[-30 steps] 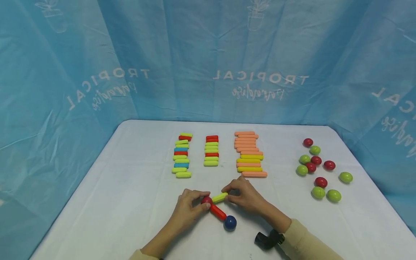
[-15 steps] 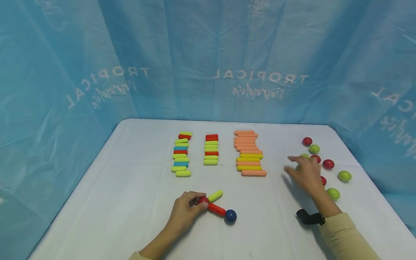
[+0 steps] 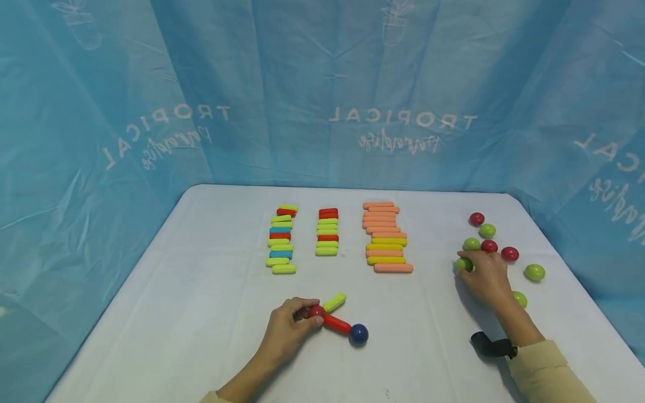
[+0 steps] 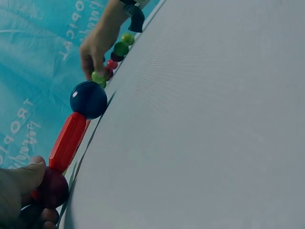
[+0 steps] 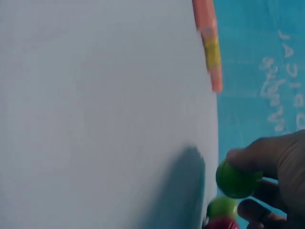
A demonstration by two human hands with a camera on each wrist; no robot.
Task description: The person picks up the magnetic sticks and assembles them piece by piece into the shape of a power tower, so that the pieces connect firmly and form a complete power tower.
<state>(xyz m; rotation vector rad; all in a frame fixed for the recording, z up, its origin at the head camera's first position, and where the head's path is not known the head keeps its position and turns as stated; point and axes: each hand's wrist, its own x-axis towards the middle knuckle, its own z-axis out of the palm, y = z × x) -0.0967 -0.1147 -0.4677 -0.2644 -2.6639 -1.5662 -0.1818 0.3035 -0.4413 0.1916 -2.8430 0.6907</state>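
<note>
In the head view the right hand (image 3: 486, 277) covers part of the loose balls, and its wrist partly hides a green ball (image 3: 519, 299) at the near end of that group. Both sleeves (image 3: 549, 369) run off the bottom edge. The left wrist view shows the left hand (image 3: 289, 327) dark and cut off by the frame, with the lower fingers hard to make out; the right wrist view is blurred, and the row of long sticks (image 5: 209, 43) is cropped at its top. The left grip pinches a red ball (image 3: 316, 312) between thumb and forefinger. From that ball a red stick (image 3: 336, 323) runs to a blue ball (image 3: 358, 334), which lies outside the grip on the tabletop (image 3: 201, 308), while a light green stick (image 3: 335, 303) slants away from the forefinger side; its joint with the red ball is hard to see. The right grip pinches a lime ball (image 5: 238, 179) between thumb and fingers, well apart from the joined pieces. Whether that ball touches the tabletop cannot be told.
</note>
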